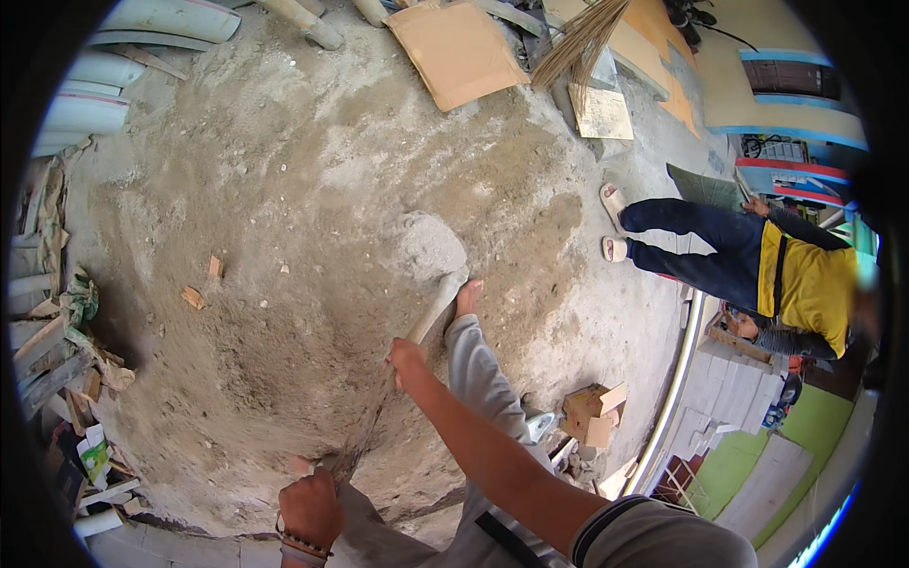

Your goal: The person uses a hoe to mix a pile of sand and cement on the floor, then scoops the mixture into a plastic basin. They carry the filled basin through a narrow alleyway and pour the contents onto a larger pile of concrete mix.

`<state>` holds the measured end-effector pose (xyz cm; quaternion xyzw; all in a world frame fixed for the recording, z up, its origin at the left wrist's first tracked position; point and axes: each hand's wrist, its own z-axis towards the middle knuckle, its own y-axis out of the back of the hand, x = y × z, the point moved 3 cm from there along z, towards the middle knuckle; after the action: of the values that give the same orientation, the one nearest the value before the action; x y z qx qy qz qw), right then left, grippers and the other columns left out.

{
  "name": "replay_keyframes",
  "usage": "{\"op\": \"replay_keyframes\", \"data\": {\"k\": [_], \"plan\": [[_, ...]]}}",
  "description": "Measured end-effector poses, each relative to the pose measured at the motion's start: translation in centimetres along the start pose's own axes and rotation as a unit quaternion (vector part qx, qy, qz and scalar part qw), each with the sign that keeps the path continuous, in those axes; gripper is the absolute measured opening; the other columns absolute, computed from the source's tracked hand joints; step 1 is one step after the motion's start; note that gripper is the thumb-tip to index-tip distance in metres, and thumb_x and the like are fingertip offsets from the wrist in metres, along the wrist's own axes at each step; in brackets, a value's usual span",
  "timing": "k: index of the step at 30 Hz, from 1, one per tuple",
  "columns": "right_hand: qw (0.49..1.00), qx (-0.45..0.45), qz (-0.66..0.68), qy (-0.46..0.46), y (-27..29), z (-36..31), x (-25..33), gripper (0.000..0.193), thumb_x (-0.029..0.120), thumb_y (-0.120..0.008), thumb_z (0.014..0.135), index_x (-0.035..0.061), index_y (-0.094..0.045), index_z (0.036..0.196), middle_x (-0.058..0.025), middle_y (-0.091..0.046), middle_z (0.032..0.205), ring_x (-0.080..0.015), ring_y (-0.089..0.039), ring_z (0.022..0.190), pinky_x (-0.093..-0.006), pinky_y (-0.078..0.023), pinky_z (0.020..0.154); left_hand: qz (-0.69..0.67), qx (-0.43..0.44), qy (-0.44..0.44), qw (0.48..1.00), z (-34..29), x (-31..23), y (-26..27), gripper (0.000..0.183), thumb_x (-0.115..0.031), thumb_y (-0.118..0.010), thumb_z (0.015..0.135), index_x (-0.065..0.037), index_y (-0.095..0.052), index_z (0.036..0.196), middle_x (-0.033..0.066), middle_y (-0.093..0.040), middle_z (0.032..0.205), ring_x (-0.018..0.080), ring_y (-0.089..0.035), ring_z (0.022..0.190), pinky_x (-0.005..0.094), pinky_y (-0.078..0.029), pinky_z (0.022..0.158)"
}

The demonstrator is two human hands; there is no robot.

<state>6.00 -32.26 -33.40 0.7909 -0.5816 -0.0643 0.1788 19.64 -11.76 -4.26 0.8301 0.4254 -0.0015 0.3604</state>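
My left hand (312, 513), with bracelets at the wrist, is closed around the rear end of a long shovel handle, low in the picture. Farther forward, my right hand (407, 363) grips the same shovel (437, 308) where the pale socket part begins. A rounded heap of light grey powder (431, 246) lies at the shovel's front end and hides the blade; whether the blade bears it or is pushed into it I cannot tell. My bare right foot (469, 297) stands beside the socket. Brown sandy soil (284, 350) spreads under and around the shovel.
Another person (739, 251) in a yellow top stands to the right, holding a dark flat sheet (705, 186). Brick pieces (193, 298) lie at left. A cardboard sheet (454, 52) and a twig broom (579, 47) lie far. An opened carton (594, 414) stands right; pipes (90, 109) line the left.
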Motion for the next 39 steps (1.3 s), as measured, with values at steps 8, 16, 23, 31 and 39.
{"op": "replay_keyframes", "data": {"k": [8,16,23,31,39], "plan": [[0.937,0.207,0.127,-0.251,-1.7,-21.4,-16.4,0.021,0.021,-0.067,0.085,0.0066,-0.052,0.084,-0.0036,-0.045,0.07,-0.0192,-0.05,0.061,-0.0394,-0.05,0.06,0.079,-0.065,0.116,0.988,-21.7,10.0,0.9,0.011,-0.006,-0.059,0.063,-0.013,-0.057,0.071,0.0075,-0.058,0.064,0.0304,-0.059,0.06,0.043,-0.049,0.055],[0.967,0.155,0.186,-0.077,7.8,-9.4,11.0,0.028,0.022,-0.064,0.087,0.0098,-0.045,0.071,-0.0031,-0.041,0.063,-0.0197,-0.047,0.054,-0.0412,-0.046,0.056,-0.082,-0.151,0.02,0.985,1.9,-3.8,-6.6,0.017,-0.002,-0.061,0.054,-0.007,-0.056,0.069,0.0155,-0.055,0.061,0.04,-0.055,0.056,0.0473,-0.044,0.053],[0.958,0.102,0.208,0.171,15.0,3.6,40.1,0.021,0.019,-0.063,0.084,0.0083,-0.047,0.077,-0.0035,-0.043,0.065,-0.0176,-0.042,0.05,-0.0352,-0.042,0.047,-0.218,-0.2,-0.046,0.954,27.8,-24.0,-7.2,0.025,-0.01,-0.068,0.06,-0.008,-0.062,0.084,0.0138,-0.063,0.07,0.0358,-0.062,0.064,0.0449,-0.051,0.058],[0.93,0.042,0.133,0.339,18.0,13.1,62.6,0.015,0.009,-0.059,0.084,0.0002,-0.048,0.085,-0.0078,-0.045,0.066,-0.0193,-0.044,0.049,-0.0364,-0.041,0.042,-0.254,-0.156,-0.064,0.953,46.9,-39.5,-2.2,0.028,-0.012,-0.065,0.068,-0.008,-0.063,0.095,0.0176,-0.066,0.076,0.0357,-0.066,0.075,0.0443,-0.053,0.065],[0.925,-0.049,0.003,0.378,18.8,18.4,62.6,0.017,0.01,-0.057,0.084,-0.0041,-0.047,0.082,-0.0125,-0.051,0.063,-0.0248,-0.051,0.045,-0.0396,-0.043,0.041,-0.245,-0.057,-0.038,0.967,47.8,-41.8,-3.8,0.022,-0.014,-0.065,0.07,-0.006,-0.057,0.089,0.0164,-0.067,0.075,0.0346,-0.067,0.074,0.0442,-0.053,0.066]]}}
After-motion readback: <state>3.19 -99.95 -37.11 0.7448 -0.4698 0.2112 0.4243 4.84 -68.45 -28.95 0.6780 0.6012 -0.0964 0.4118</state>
